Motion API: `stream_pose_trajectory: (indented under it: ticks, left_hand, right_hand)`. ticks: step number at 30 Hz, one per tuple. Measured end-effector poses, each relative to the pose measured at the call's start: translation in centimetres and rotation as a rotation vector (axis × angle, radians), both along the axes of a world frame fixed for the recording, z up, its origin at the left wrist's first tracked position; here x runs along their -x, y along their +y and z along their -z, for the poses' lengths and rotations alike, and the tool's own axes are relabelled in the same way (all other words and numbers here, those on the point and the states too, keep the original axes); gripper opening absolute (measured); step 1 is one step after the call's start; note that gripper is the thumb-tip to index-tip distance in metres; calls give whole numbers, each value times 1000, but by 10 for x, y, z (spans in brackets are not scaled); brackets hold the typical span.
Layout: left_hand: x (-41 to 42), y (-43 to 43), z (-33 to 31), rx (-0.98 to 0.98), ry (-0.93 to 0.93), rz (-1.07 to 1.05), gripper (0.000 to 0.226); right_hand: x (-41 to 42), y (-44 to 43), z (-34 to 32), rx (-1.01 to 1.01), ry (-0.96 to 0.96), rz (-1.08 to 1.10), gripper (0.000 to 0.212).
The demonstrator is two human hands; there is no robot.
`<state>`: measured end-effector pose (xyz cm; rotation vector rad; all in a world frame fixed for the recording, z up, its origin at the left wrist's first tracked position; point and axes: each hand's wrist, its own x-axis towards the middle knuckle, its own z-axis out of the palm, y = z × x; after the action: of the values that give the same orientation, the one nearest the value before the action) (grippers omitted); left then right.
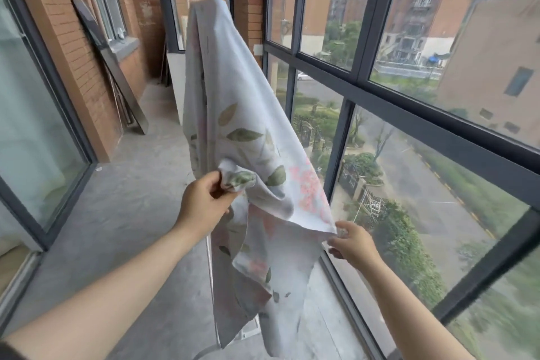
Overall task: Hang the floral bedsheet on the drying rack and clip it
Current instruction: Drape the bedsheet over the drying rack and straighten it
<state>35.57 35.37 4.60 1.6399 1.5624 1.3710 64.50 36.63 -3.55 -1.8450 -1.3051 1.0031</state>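
Dark panel (pixel 108 64) leans vs brick wall (pixel 58 17); concrete floor (pixel 122 213), glazed window frames (pixel 362 67) w/ buildings outside.

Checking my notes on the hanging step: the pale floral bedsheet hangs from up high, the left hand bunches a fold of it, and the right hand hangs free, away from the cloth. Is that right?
Not quite. In the head view the right hand is not free: its fingertips pinch the lower corner of the pale floral bedsheet. The rest stands: the sheet hangs from up high and the left hand bunches a fold.
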Motion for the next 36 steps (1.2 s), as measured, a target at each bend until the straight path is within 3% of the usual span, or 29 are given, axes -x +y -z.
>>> stream_pose_trajectory:
  ticks: [5, 7, 14, 19, 30, 36]
  left_hand:
    - [-1, -18, 1, 16, 62, 152, 10]
    - [1, -27, 1, -5, 84, 213, 9]
    - [12, -57, -19, -44, 167, 344, 18]
    - [13, -76, -34, -46, 131, 420, 16]
    - [1, -78, -64, -139, 218, 331, 7]
    - [-18, -44, -110, -290, 380, 345, 9]
  right_hand:
    - [44, -46, -46, -170, 301, 20, 14]
    - [65, -70, -70, -191, 446, -59, 20]
    - [111, -117, -105, -17, 685, -175, 40]
    - [111, -125, -119, -103, 973, 190, 7]
    - [74, -124, -137, -491, 780, 465, 16]
    - [39, -127, -178, -497, 645, 456, 21]
